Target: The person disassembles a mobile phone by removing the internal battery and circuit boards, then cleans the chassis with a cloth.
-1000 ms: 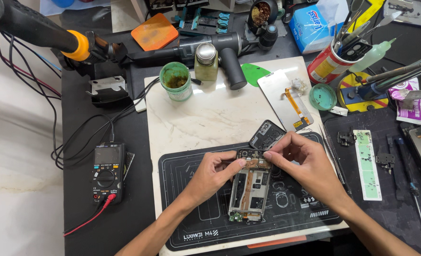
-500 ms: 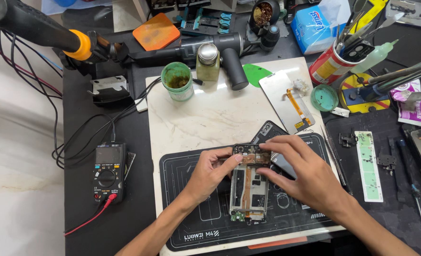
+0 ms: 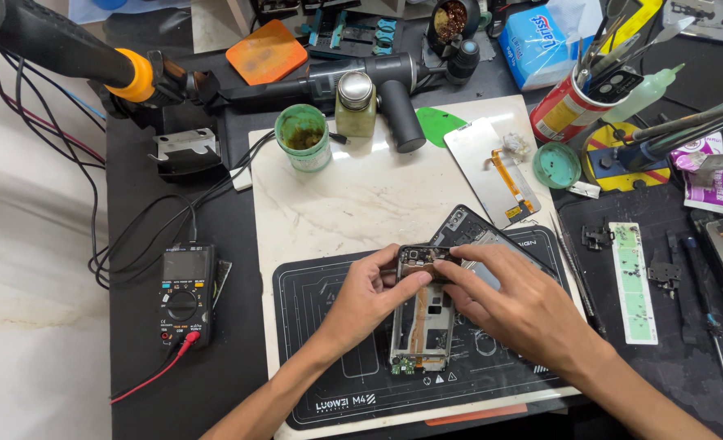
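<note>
An opened phone frame (image 3: 420,324) with bare circuit parts lies upright on a black repair mat (image 3: 321,326). My left hand (image 3: 370,295) grips the frame's top left corner with thumb and fingers. My right hand (image 3: 518,305) rests over the frame's top right, its fingertips pinching at the top edge near the camera area. Whether a small part sits between those fingertips is hidden. A dark back cover (image 3: 469,230) lies tilted just behind my right hand.
A white slab (image 3: 361,195) carries the mat, a green-stained cup (image 3: 303,137), a capped bottle (image 3: 355,102) and a loose screen with orange flex cable (image 3: 492,167). A multimeter (image 3: 184,295) sits left. A screw strip (image 3: 632,281) and tool can (image 3: 569,102) are on the right.
My right hand has shifted left and lower over the frame's top edge, covering more of the back cover. My left hand stays on the top left corner.
</note>
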